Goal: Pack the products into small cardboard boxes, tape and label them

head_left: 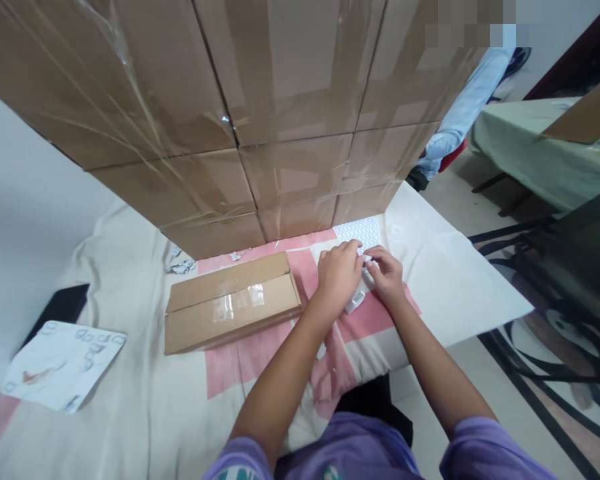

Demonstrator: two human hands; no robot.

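Note:
My left hand (339, 275) and my right hand (387, 272) meet over the bed, their fingers closed in a pinch around a small white object (367, 259). Most of that object is hidden by the fingers, so its kind does not show. Just below the hands lies a small white device with a grey window (355, 302), apart from the fingers. Behind the fingertips is a sheet with rows of small blue-and-white labels (359, 232). To the left of my forearm rests a long cardboard box (230, 303), its top flaps taped with clear tape.
A tall stack of taped cardboard boxes (300, 87) stands at the back. Crumpled scraps (181, 267) lie beside its base. At left is a white printed card (63, 363). A person in a light-blue sleeve (467, 107) is behind the stack, near a green-covered table (535, 140).

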